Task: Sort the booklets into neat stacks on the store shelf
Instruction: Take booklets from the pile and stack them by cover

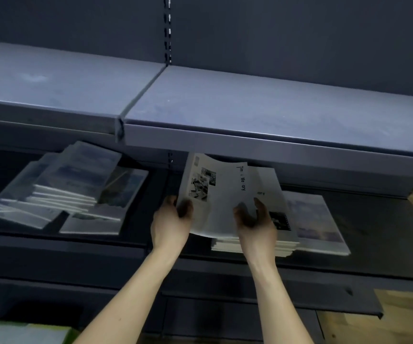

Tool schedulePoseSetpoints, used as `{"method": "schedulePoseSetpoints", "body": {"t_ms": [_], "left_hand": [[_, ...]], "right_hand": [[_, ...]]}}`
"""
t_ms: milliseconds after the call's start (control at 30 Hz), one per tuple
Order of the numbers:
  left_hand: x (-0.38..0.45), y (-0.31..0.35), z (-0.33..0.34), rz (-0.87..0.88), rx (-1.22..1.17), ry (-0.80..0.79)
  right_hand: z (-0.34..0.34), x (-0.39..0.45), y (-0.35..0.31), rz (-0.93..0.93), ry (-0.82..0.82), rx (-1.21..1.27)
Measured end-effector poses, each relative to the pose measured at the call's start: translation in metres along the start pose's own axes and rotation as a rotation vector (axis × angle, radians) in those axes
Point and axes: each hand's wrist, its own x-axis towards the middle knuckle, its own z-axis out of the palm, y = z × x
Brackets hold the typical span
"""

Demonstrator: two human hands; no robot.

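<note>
A dark shelf point(135, 238) holds a messy pile point(71, 192) at 9 o'clock. The left hand point(171, 219) grips a white booklet's point(221, 194) edge over a stack point(285, 247); the right hand point(256, 219) curls onto its cover, grip unclear.

A shop: dark metal shelving point(250, 115) with stacked booklets point(312, 219)

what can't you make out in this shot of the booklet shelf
Head view only:
- White booklet: its far edge is hidden under the upper shelf; some title letters are unreadable.
- Messy pile on the left: covers blurred and dim.
- Stack: mostly covered by the booklet and the right hand.
- Left hand: fingertips in shadow.
</note>
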Motion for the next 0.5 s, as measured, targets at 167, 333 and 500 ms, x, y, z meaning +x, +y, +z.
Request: {"method": "schedulePoseSetpoints", "body": {"t_ms": [167,333,500], "left_hand": [[-0.015,0.029,0.038,0.010,0.019,-0.022],[-0.024,0.039,0.071,-0.013,0.028,-0.064],[-0.033,0.045,0.096,-0.067,0.167,-0.064]], "right_hand": [[-0.038,0.020,0.013,-0.047,0.034,-0.149],[-0.066,0.037,0.032,-0.097,0.040,-0.277],[-0.083,0.040,0.042,-0.154,0.047,-0.389]]}}
